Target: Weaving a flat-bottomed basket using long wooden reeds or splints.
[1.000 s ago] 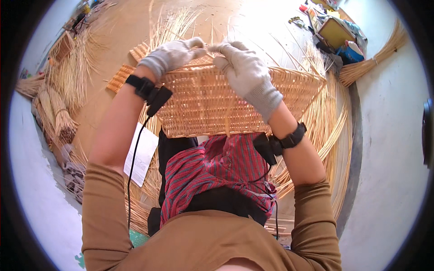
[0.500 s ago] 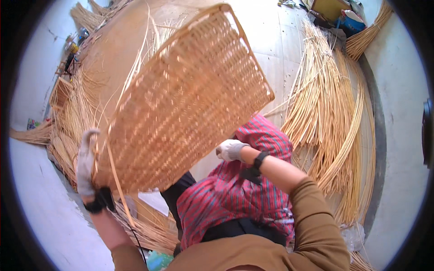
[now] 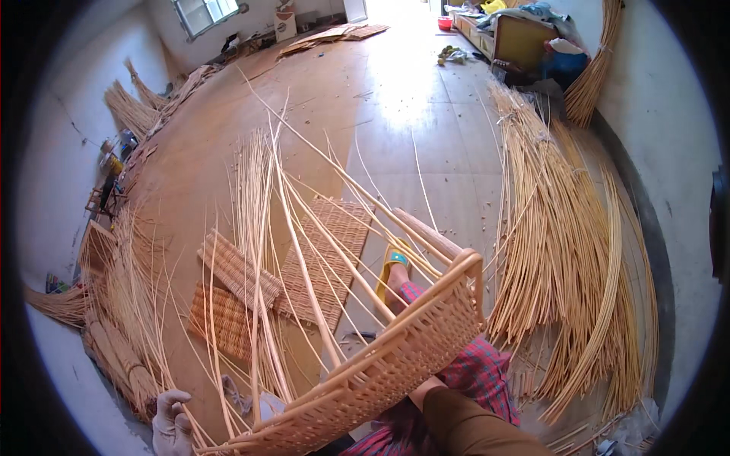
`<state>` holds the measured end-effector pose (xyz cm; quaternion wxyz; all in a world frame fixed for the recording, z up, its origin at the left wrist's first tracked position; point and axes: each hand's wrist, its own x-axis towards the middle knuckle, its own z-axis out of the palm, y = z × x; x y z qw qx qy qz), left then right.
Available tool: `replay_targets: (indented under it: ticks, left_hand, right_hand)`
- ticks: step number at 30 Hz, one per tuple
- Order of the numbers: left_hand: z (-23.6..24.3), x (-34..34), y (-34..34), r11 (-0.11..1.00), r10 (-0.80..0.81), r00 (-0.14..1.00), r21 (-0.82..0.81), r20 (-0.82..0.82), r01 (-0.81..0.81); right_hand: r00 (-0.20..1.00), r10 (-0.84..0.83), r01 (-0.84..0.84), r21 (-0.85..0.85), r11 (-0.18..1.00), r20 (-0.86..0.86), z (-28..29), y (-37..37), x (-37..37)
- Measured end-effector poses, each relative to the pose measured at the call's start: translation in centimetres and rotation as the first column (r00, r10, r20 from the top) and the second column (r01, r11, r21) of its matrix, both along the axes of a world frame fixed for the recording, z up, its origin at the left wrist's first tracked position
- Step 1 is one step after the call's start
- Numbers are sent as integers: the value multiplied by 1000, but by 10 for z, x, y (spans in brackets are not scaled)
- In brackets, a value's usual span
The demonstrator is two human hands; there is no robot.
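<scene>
A half-woven wicker basket is tilted across the lower middle, its thick rim facing up. Long loose canes rise from behind the rim and fan out away from me. At the basket's lower left end is my left hand in a pale work glove, its fingers curled in beside the canes; the grip itself is partly cut off by the picture's edge. My right forearm, in a brown sleeve, reaches behind the basket's right part. The basket hides my right hand apart from a bit of bare skin near the wrist.
Woven panels lie on the floor beyond the basket. A big bundle of peeled canes spreads on the right; more bundles line the left wall. My foot in a yellow slipper stands behind the canes. A cabinet stands far right.
The basket has swung down and toward me, from its broad woven face to its rim edge. My left hand has dropped; my right hand has gone behind the basket. The view has tilted up.
</scene>
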<state>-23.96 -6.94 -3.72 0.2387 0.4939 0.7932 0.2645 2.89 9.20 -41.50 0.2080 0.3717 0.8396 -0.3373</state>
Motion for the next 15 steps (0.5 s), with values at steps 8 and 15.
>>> replay_targets:
  ticks: [8,15]
  left_hand:
    - [9,12,11,995,-73,997,66,-25,74]
    - [33,39,-13,988,-41,999,150,11,39]
  right_hand:
    - [1000,9,-9,-20,1000,25,-1,-23,5]
    - [996,85,-85,-6,996,34,28,-57,24]
